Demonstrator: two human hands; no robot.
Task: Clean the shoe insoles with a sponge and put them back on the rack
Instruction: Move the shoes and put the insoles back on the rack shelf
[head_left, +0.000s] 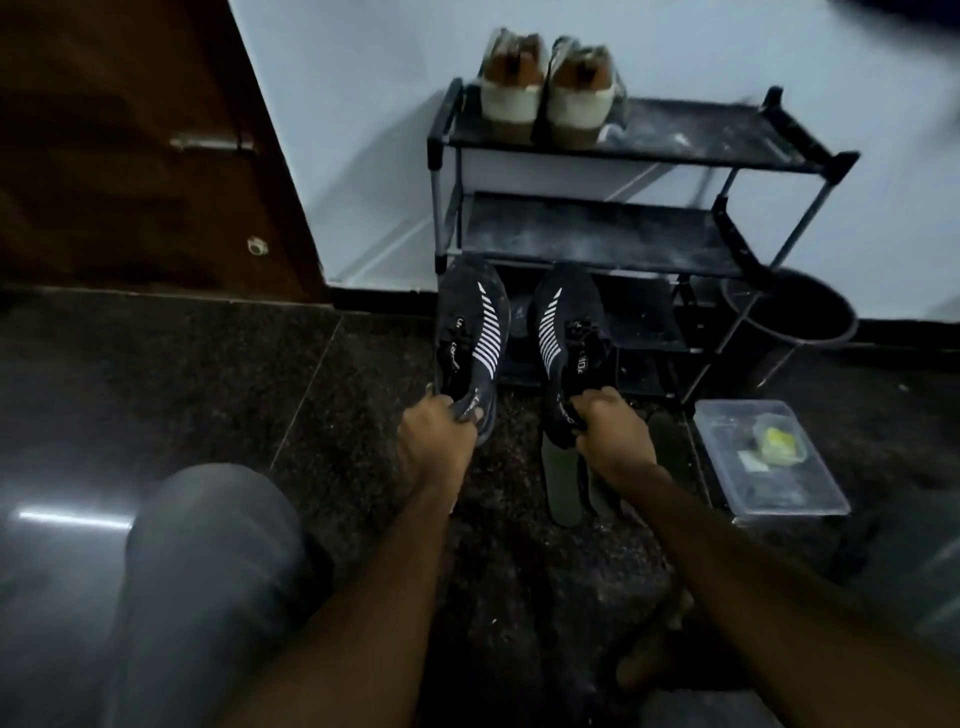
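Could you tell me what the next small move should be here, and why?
Probably set both black sneakers down and let go: the left hand and right hand each grip a heel, while the insoles lie on the floor and the yellow sponge sits in the clear container, so neither hand is free to start wiping.

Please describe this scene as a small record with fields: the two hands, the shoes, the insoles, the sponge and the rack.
left hand: grips heel of left black shoe
right hand: grips heel of right black shoe
insoles: on the floor, near the right hand
sponge: yellow-green, inside clear container, right of insoles
rack: black; tan-and-white pair on top shelf
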